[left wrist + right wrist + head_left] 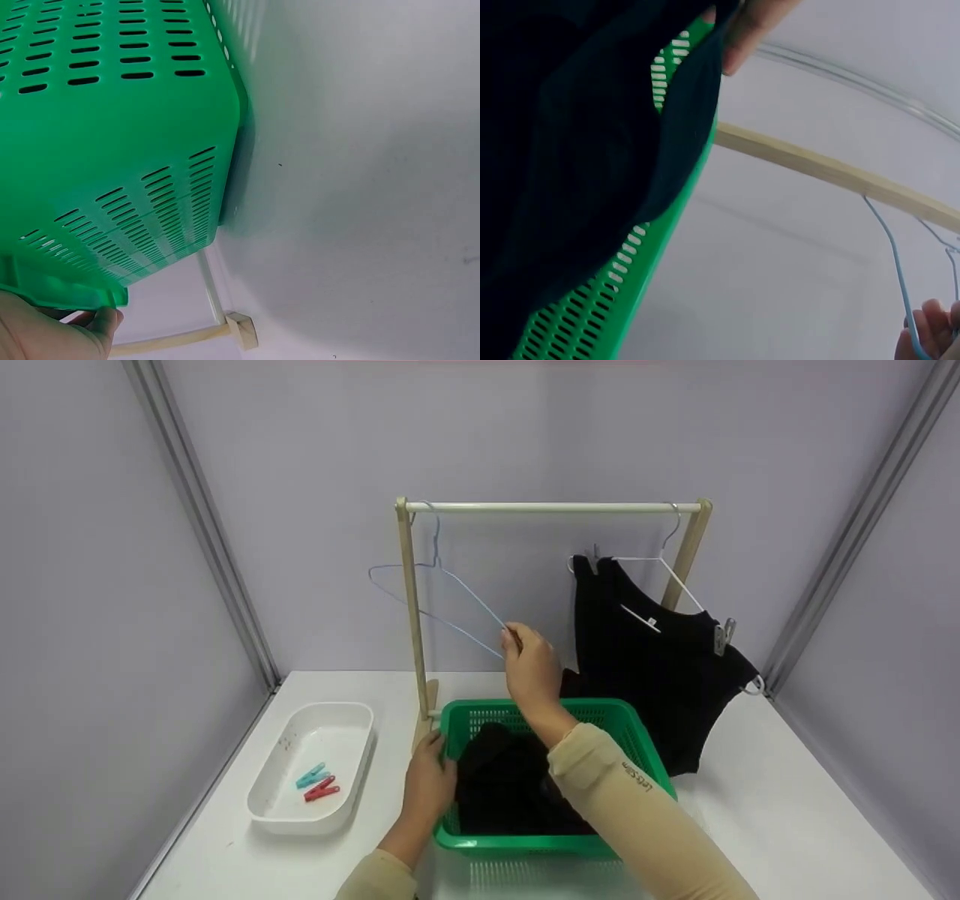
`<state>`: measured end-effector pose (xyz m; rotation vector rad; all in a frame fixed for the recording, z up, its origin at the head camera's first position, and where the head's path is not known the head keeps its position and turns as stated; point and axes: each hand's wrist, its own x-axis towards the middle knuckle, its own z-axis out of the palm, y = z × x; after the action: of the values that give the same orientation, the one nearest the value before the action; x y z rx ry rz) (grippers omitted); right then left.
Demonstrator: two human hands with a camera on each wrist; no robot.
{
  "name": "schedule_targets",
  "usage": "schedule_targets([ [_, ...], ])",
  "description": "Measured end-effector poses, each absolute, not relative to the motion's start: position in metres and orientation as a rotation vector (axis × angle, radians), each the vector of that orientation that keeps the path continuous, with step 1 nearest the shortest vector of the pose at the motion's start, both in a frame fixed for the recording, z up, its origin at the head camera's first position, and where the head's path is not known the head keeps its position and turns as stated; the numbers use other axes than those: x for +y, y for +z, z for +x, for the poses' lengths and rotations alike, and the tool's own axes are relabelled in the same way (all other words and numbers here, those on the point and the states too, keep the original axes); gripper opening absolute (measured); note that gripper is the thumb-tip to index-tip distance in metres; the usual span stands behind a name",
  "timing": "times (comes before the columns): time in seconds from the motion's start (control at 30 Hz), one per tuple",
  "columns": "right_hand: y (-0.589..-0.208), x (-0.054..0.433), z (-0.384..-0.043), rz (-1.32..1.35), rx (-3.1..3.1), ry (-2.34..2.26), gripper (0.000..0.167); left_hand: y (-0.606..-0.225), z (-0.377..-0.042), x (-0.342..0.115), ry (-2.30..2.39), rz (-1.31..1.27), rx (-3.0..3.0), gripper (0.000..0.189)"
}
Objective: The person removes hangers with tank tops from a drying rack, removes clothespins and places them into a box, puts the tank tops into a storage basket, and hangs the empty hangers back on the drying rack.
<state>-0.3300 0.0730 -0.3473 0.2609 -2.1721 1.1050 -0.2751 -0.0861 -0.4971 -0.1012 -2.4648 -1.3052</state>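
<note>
A light-blue wire clothes hanger (469,594) hangs by its hook at the left end of the rack's white rail. My right hand (534,667) pinches the hanger's right side, above the green laundry basket (630,712); the right wrist view has these fingers on the blue wire (897,262) too. My left hand (430,780) grips the basket's left rim, its fingers curled over the edge (71,294) in the left wrist view. Crumpled black clothing (502,787) lies inside the basket. A black sleeveless top (645,660) hangs from a white hanger (684,585), clipped with metal pegs (724,636).
The wooden clothes rack (412,607) stands behind the basket, its left post beside the blue hanger. A white tray (360,735) on the left holds blue clothespins (313,775) and red clothespins (322,789). Grey-white panels surround the white table (795,810).
</note>
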Motion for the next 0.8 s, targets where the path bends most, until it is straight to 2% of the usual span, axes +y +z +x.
schedule_targets([
  [0.8, -0.378, 0.060, -0.302, 0.397, -2.183, 1.092, 0.032, -0.495, -0.273, -0.086, -1.302, -0.079, -2.498, 0.043],
])
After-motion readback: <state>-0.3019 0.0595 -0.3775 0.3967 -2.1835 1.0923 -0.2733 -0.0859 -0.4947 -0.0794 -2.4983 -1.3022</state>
